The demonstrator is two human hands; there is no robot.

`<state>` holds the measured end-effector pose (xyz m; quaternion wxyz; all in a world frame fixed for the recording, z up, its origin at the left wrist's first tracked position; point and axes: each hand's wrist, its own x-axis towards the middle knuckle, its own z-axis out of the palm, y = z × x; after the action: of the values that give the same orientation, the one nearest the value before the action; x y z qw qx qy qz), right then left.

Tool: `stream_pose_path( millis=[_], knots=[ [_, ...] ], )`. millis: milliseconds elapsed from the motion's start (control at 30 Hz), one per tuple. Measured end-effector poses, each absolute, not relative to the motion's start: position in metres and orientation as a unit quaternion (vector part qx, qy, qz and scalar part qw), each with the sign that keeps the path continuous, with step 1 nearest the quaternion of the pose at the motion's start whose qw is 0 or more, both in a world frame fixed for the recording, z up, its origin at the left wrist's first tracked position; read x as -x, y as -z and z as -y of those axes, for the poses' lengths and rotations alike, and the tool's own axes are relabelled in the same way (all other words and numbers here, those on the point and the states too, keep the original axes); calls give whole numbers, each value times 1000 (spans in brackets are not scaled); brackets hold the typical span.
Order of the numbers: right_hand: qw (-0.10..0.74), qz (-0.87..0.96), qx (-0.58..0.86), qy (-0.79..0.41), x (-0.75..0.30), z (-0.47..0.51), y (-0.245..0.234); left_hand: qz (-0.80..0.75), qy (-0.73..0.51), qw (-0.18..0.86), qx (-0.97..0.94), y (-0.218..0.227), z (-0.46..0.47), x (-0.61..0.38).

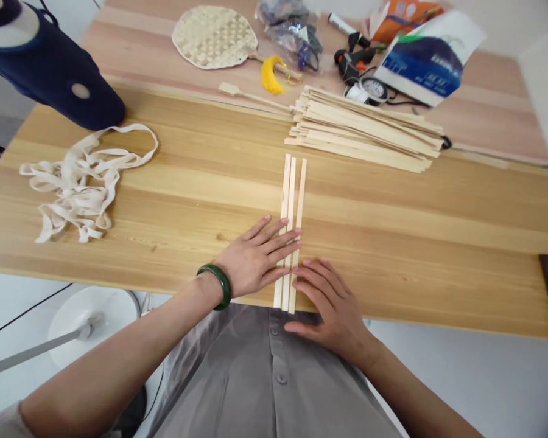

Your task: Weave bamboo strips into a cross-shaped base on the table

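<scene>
Three thin bamboo strips (291, 231) lie side by side, running away from me across the wooden table (406, 255), their near ends at its front edge. My left hand (256, 258), with a dark green bangle (218, 286) on the wrist, lies flat across the strips with its fingers spread. My right hand (333, 310) rests on the table by the strips' near end, its fingertips at or on the rightmost strip. Neither hand grips anything. A loose pile of similar strips (365, 131) lies beyond them.
A tangle of cream fabric tape (84, 182) lies to the left. A navy bag (45, 73) intrudes at top left. On a farther table are a woven fan (212, 36), a glue gun (354, 58), a yellow object (269, 74) and a printed package (422, 61).
</scene>
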<state>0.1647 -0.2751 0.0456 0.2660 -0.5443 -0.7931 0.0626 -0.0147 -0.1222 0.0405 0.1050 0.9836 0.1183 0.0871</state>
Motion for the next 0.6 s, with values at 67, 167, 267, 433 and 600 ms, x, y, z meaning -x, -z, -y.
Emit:
stream_pose_path(
  millis=[67,167,267,433,600],
  knots=[
    [265,790,550,-60,-162,274,-44,-118,-85,105,-984,-41,122,15],
    [261,785,560,-51,-161,272,-43,-117,-83,108,-984,-41,122,15],
    [257,783,564,-51,-160,271,-43,-115,-79,112,-984,-41,121,15],
    [261,782,565,-46,-159,270,-42,-110,-81,112,-984,-41,121,16],
    [255,781,568,-49,-158,270,-43,-110,-77,118,-984,-41,122,16]
  ],
)
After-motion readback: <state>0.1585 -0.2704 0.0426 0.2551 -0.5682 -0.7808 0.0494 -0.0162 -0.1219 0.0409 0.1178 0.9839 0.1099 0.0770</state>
